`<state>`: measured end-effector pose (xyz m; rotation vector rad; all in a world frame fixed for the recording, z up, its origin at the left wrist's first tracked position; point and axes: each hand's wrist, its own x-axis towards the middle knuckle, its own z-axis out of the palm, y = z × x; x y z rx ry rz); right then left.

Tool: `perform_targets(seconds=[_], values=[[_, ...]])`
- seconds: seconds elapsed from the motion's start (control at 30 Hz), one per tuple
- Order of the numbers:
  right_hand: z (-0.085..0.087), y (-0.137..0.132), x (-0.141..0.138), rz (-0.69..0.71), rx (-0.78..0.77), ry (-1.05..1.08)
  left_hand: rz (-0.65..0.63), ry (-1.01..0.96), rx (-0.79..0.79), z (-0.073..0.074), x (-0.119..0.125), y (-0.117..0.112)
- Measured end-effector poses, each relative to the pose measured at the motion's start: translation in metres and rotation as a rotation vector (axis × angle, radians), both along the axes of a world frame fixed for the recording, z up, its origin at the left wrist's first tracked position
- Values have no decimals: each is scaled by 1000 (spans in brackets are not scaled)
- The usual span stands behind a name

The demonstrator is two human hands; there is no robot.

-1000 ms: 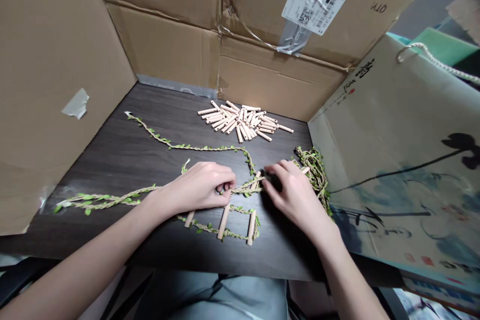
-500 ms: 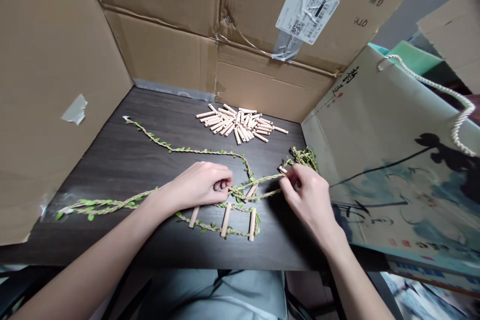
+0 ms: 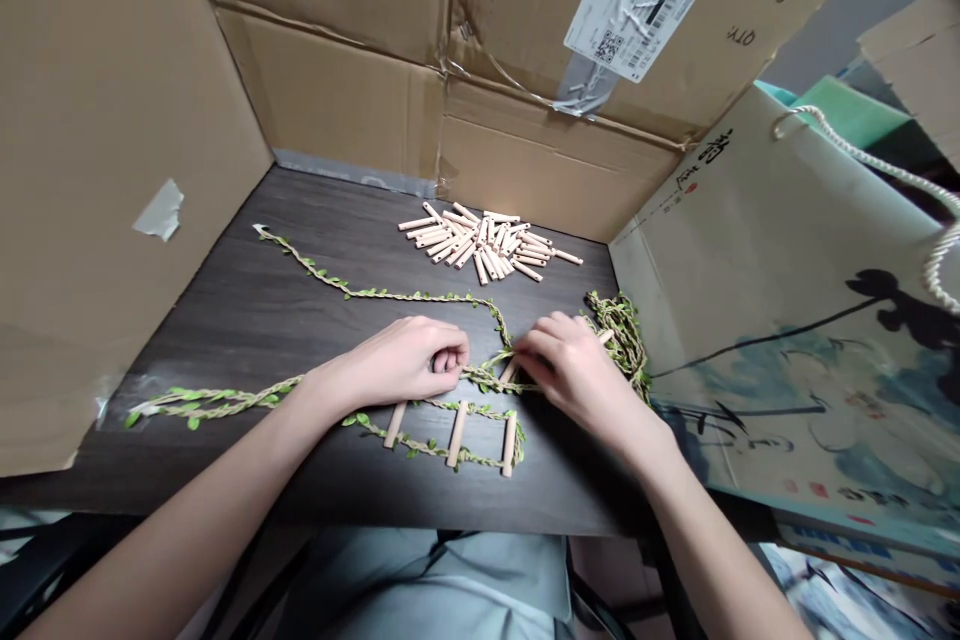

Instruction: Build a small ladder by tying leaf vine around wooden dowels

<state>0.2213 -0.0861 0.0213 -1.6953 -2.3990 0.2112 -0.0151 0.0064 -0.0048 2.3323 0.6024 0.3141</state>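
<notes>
My left hand (image 3: 405,360) is closed in a pinch on a green leafy vine cord (image 3: 360,294) at the middle of the dark table (image 3: 247,320). My right hand (image 3: 574,370) is closed on the same cord just to the right, beside a short wooden stick (image 3: 508,372) that lies between the two hands. Below the hands three wooden sticks (image 3: 455,433) are tied side by side into the cord like rungs. A loose bundle of vine (image 3: 619,330) sits right of my right hand.
A pile of several short wooden sticks (image 3: 484,242) lies at the back of the table. Cardboard walls (image 3: 112,170) close the left and back sides. A printed paper bag (image 3: 787,320) with a rope handle stands on the right.
My right hand had drawn the cord out to the right, then came back left toward my left hand. The camera view shifted slightly.
</notes>
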Motion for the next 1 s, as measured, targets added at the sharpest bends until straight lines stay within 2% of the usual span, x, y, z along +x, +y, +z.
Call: perform_targets(seconds=[0.1,0.2,0.3,0.37,0.43,0.5,0.63,0.7,0.77,0.87,0.93,1.0], values=[[8,-23,17,-251,71,125,2,21,10,-2,0,1],[20,-50,22,-442,151,382,14,47,12,-4,0,1],[40,-67,14,-555,166,727,37,26,17,-2,-1,-2],[53,-65,3,-527,56,1002,28,-16,45,2,0,-7],[61,-47,-16,-435,0,1218,-33,-68,49,7,3,-15],[60,-16,-39,-344,-12,1336,-108,-113,-9,10,7,-23],[31,59,-76,-179,-132,1401,-128,-127,-210,8,18,-33],[15,82,-80,-87,-156,1338,-118,-138,-314,6,21,-33],[6,86,-73,-33,-103,1164,-64,-140,-376,9,20,-29],[3,60,-50,-111,78,727,87,-96,-395,21,10,-18],[2,32,-35,-87,57,419,135,-68,-401,31,0,-9],[-2,5,-25,-50,-58,278,169,-3,-387,40,-10,-1]])
